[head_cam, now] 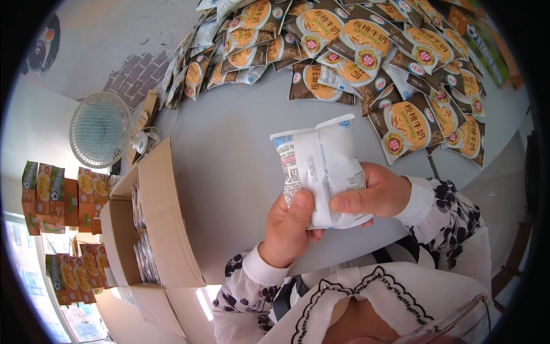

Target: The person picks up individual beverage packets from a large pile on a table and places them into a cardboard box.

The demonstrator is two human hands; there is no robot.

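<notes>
Between both hands, over the grey table [223, 172], is a white milk pouch [320, 172] with its printed back and centre seam facing up. My left hand [288, 228] grips its lower left corner, thumb on top. On the lower right side, my right hand [371, 193] holds it with the thumb pressed flat near the seam. Fingers of both hands are mostly hidden under the pouch. A large heap of brown and orange milk pouches [363, 41] covers the far side of the table, a few showing their white backs.
To the left stands an opened cardboard box [167, 215] with pouches [146, 258] stacked inside. A fan [101, 129] is behind it. Printed cartons [56, 198] are piled at far left. A green and orange carton [485, 51] borders the heap at right.
</notes>
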